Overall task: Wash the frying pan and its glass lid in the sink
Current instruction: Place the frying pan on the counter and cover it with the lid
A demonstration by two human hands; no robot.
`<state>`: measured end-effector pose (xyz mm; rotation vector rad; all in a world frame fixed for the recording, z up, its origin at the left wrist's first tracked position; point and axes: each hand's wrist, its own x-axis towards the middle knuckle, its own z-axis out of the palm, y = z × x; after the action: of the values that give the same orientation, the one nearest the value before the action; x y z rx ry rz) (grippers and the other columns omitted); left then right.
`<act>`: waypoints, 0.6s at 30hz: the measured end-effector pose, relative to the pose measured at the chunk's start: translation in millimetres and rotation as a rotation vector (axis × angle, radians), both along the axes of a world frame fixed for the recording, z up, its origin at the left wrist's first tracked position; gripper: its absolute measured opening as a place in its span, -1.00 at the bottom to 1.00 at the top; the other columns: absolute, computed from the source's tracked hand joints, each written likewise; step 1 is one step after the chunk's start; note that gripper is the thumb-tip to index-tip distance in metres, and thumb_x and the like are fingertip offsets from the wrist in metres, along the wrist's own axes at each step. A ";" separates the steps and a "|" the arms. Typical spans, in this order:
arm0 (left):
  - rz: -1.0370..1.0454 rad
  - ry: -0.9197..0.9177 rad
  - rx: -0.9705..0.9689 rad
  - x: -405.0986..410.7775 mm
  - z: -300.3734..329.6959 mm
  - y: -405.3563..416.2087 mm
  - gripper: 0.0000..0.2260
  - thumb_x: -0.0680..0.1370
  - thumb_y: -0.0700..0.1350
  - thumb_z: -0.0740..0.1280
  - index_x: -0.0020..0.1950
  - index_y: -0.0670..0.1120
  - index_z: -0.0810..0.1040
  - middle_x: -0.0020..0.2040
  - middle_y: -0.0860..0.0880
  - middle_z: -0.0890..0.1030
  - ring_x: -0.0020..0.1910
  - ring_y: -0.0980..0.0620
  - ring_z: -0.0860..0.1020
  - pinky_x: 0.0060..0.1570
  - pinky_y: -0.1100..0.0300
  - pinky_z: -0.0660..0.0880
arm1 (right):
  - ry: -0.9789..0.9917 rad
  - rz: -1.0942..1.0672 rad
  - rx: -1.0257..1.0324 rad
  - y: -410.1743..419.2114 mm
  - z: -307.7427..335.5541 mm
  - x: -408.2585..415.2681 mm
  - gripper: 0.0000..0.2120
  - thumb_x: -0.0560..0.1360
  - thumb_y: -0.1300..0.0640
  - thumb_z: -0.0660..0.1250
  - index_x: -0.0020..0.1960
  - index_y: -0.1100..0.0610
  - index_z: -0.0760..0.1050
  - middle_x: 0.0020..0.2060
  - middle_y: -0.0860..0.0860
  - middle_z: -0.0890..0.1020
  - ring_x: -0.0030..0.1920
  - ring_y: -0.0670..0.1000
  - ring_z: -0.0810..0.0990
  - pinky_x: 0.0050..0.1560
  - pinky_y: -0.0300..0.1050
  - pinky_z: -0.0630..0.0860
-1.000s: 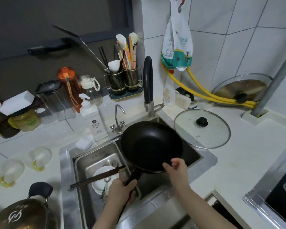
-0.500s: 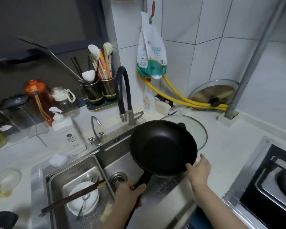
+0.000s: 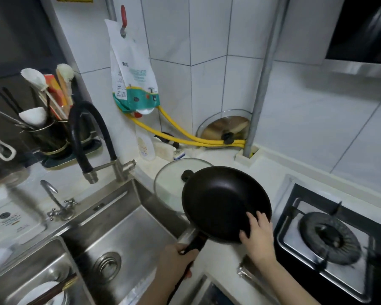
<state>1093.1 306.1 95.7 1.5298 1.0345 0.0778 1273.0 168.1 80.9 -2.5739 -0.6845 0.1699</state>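
I hold the black frying pan (image 3: 220,201) in the air over the counter, between the sink (image 3: 119,223) and the stove. My left hand (image 3: 176,258) is shut around its dark handle. My right hand (image 3: 256,234) grips the pan's near right rim, fingers inside the bowl. The glass lid (image 3: 169,183) with a black knob lies flat on the counter behind the pan, partly hidden by it and jutting over the sink's right edge.
A black hose faucet (image 3: 86,137) arches over the sink. The left basin holds a white bowl and chopsticks (image 3: 51,291). A gas burner (image 3: 330,237) sits to the right. Another lid (image 3: 224,128) leans in the corner behind yellow hoses. A utensil holder (image 3: 46,137) stands at the back left.
The pan has moved right, from above the sink basin to above the counter beside the stove. Both hands kept their hold. My view has swung right with it.
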 end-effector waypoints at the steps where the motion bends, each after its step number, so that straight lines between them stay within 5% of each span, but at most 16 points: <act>1: -0.018 0.009 0.003 6.5 -0.2 -2.4 -0.96 0.46 -0.15 0.42 -0.19 -0.09 0.65 -0.46 -0.09 0.58 -0.55 -0.04 0.51 -0.47 0.18 0.44 | 0.004 -0.007 0.006 -4.9 -2.1 4.7 -0.43 0.50 0.09 0.27 0.47 0.13 0.19 0.49 0.17 0.18 0.52 0.15 0.03 0.52 0.04 -0.12; 10: -0.060 0.050 0.092 49.7 -7.8 -13.5 -0.92 0.43 -0.14 0.42 -0.25 -0.10 0.66 -0.52 -0.03 0.56 -0.60 0.01 0.49 -0.47 0.21 0.43 | 0.045 -0.069 0.041 -25.7 -23.7 37.4 -0.45 0.51 0.12 0.27 0.46 0.13 0.20 0.48 0.14 0.19 0.53 0.12 0.02 0.52 0.04 -0.10; 18: -0.126 0.077 0.044 67.3 -19.0 1.8 -0.90 0.47 -0.11 0.40 -0.08 -0.10 0.64 -0.43 -0.06 0.61 -0.57 0.03 0.53 -0.52 0.24 0.44 | 0.044 -0.074 0.039 -19.1 -32.7 54.1 -0.48 0.49 0.15 0.29 0.42 0.15 0.28 0.47 0.16 0.23 0.52 0.14 0.05 0.52 0.07 -0.09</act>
<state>1160.4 307.9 76.7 1.6455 1.0002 -0.0468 1327.1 149.1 48.2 -2.5455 -0.5696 0.1867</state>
